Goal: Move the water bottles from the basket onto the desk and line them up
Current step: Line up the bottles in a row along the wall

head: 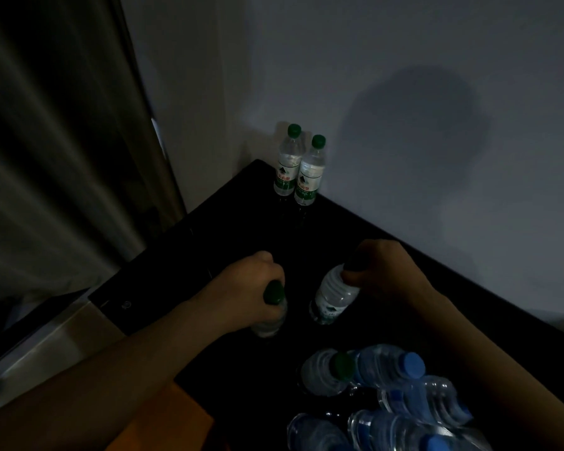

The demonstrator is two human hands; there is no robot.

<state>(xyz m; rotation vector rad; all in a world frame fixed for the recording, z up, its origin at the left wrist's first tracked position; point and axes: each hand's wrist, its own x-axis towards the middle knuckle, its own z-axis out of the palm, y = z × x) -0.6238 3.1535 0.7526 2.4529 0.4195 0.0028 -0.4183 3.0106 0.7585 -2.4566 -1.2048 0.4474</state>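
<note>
Left hand [248, 281] fingers clamp the left bottle [269, 323] by its cap, right hand [385, 271] the right bottle [334, 296] — mid-frame, over the tabletop [235, 222], likely bound for the upper-centre standing pair [310, 177] — spare bottles [391, 382] lower right.

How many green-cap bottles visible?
5: two upright bottles in the desk corner, a held bottle in the left hand, a tilted bottle in the right hand, a lying bottle in the near pile. More may hide.
</note>
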